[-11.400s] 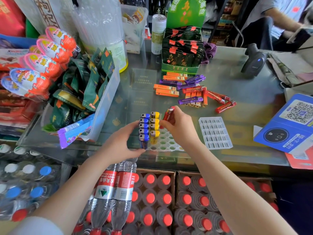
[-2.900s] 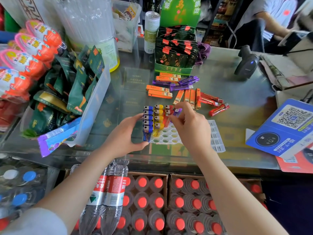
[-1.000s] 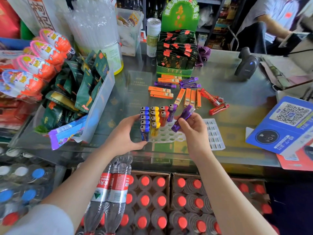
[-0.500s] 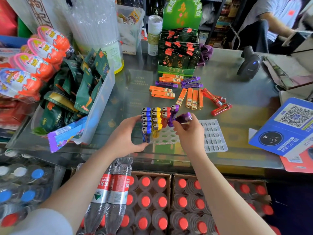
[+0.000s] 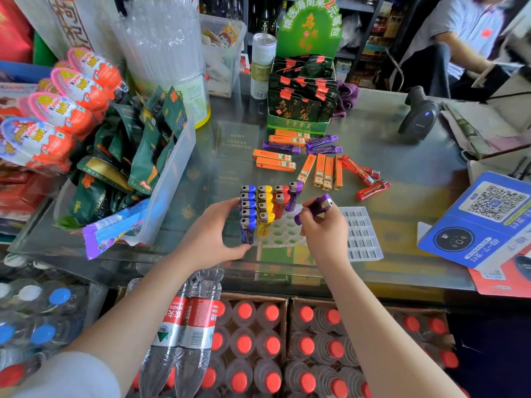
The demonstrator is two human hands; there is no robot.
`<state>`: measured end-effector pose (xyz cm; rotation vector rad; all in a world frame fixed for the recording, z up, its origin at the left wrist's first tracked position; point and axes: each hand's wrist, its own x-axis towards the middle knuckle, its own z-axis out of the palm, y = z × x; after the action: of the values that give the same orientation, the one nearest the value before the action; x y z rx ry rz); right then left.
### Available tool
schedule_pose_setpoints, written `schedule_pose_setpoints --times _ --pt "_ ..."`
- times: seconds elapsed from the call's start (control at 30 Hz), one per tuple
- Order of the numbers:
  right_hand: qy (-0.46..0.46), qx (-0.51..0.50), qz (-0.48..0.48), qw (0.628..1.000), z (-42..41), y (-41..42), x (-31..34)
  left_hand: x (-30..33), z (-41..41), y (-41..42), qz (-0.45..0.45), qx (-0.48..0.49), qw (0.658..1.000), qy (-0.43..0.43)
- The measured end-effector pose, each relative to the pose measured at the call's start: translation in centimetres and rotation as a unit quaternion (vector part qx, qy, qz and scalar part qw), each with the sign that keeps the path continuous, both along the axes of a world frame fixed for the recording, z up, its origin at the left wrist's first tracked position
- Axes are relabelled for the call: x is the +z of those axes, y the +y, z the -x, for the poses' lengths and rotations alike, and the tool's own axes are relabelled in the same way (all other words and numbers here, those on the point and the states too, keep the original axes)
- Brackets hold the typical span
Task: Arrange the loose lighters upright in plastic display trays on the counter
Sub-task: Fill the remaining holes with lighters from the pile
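Tray: we keep the white tray with round holes as our main spot. It sits on the glass bench, near the front edge.

Left hand: our left hand curls round the left side of the tray and the blue lighters there. It holds them steady, the same as a moment ago.

Right hand: our right hand pinches one purple lighter. The lighter lies tilted, its metal top pointing right, just above the right side of the tray.

What changed: a little while ago our right hand was tucked in at the tray. Since then it has picked up this purple lighter and swung it round. Now the lighter hangs over the holes, but it is not in one yet.

In the tray: next to the blue row stand a yellow row, some red ones and one purple standing lighter. Many holes on the right side of the tray show no lighter.

What it means: we think the next job is to turn the lighter bottom down and push it into a hole beside the standing purple one.

Still to do: behind the tray lie loose lighters, orange, purple and red. A second tray lies just right of the first. So we think lots of work is left.
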<state>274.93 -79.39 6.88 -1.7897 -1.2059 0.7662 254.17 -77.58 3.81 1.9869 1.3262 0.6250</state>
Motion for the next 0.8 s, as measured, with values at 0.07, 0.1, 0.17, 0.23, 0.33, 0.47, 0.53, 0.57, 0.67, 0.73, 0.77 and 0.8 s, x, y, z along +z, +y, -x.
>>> schedule_pose_setpoints --times 0.07,0.1,0.17,0.23,0.33,0.47,0.53,0.57,0.67,0.73,0.77,0.8 --pt "0.016 -0.01 -0.007 1.0 0.0 0.2 0.3 0.0 0.0 0.0 -0.001 0.003 1.0 0.005" --pt "0.043 -0.015 -0.007 0.999 0.0 0.3 0.4 -0.1 0.0 0.0 -0.001 0.004 1.0 0.005" --pt "0.088 -0.006 -0.001 0.996 0.1 0.4 0.7 -0.1 0.0 0.0 0.0 0.005 1.0 0.003" --pt "0.105 0.021 0.008 0.994 0.1 0.3 0.7 -0.1 0.0 0.1 0.0 0.002 1.0 0.002" --pt "0.084 0.04 0.013 0.996 -0.1 0.3 0.8 -0.1 0.0 0.0 0.0 0.001 1.0 -0.002" --pt "-0.07 0.074 0.015 0.995 -0.1 0.8 0.8 0.0 0.0 -0.1 0.003 0.003 1.0 -0.002" --pt "-0.12 0.075 0.005 0.99 -0.1 1.1 0.5 0.0 0.0 0.0 0.003 0.001 1.0 0.0" --pt "-0.123 0.067 0.001 0.99 -0.1 1.2 0.4 -0.1 0.0 0.0 0.003 0.001 1.0 0.001" --pt "-0.107 0.052 -0.009 0.993 -0.1 1.3 0.2 0.1 0.0 -0.2 0.003 0.0 1.0 -0.001" --pt "-0.11 0.069 -0.017 0.991 -0.2 1.4 0.0 0.1 0.0 -0.2 0.001 -0.001 1.0 -0.003" --pt "-0.118 0.08 -0.02 0.99 -0.2 1.4 0.0 0.1 0.0 -0.1 0.0 -0.002 1.0 -0.003" --pt "-0.13 0.092 -0.022 0.987 -0.3 1.5 0.1 0.0 0.0 0.0 0.0 -0.002 1.0 -0.003"
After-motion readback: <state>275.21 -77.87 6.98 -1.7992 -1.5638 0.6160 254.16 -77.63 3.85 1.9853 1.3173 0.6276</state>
